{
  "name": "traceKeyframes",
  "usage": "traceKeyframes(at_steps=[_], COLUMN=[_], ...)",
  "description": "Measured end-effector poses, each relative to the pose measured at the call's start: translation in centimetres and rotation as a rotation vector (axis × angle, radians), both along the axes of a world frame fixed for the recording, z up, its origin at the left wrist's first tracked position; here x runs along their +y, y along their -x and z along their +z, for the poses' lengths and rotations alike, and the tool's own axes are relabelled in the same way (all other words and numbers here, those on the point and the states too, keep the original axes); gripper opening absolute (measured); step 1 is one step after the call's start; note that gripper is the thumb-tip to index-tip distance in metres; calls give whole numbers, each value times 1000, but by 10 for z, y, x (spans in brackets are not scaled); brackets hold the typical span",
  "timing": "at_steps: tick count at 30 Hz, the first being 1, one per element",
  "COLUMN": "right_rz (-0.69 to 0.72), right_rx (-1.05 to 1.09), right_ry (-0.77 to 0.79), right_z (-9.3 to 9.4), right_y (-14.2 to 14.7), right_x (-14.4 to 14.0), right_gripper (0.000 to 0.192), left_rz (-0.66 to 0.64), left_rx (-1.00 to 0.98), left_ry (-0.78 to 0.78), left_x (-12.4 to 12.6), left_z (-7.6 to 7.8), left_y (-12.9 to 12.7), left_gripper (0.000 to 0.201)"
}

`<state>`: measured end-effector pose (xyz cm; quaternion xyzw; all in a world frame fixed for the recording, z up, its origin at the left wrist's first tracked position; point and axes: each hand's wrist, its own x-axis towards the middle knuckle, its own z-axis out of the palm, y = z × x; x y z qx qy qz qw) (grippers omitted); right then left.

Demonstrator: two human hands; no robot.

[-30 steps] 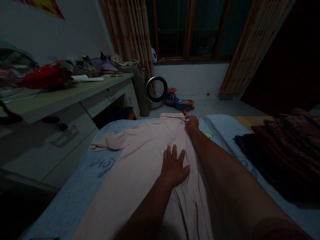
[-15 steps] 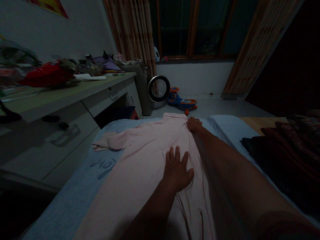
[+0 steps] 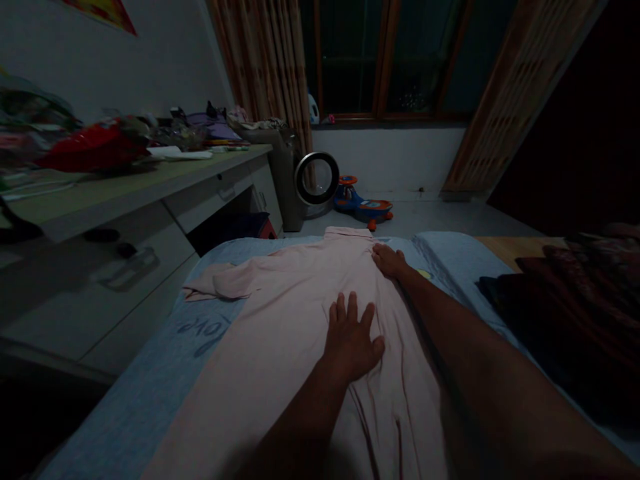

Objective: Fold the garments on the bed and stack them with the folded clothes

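A pale pink collared garment [image 3: 280,333], like a long shirt, lies spread on a blue bed cover [image 3: 150,373]. Its collar points away from me. One short sleeve reaches out at the left; the right sleeve does not show. My left hand [image 3: 353,340] rests palm down on the middle of the cloth, fingers spread. Loose creases run toward me below it. At the garment's upper right edge, by the shoulder, my right hand [image 3: 389,261] lies on the fabric with its fingers pointing left; the fingertips are small and dim.
Dark folded clothes [image 3: 575,300] are stacked at the right, near a wooden surface [image 3: 493,250]. Along the left runs a cluttered desk [image 3: 150,183] with a red bag [image 3: 95,148]. Beyond the bed stand a washing machine with its round door [image 3: 318,178] swung open and a blue-orange ride-on toy [image 3: 363,203].
My right hand has turned and flattened slightly at the shoulder. The garment's right edge has spread a little to the right below it. My left hand has hardly moved.
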<state>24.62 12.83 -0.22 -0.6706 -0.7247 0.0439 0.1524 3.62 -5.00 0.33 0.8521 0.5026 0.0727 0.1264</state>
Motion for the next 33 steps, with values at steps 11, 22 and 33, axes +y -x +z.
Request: traceKeyframes(at_steps=[11, 22, 33], right_rz=[-134, 24, 282], right_rx=[250, 204, -209], right_ry=[-54, -115, 70], right_z=[9, 24, 14], right_y=[22, 18, 32], right_x=[30, -11, -231], right_gripper=[31, 47, 51], left_rz=[-7, 129, 147], left_rx=[-16, -7, -4], left_ry=[-13, -118, -255], left_x=[2, 0, 2], left_z=[-3, -9, -4], left_y=[0, -4, -1], left_gripper=[77, 66, 52])
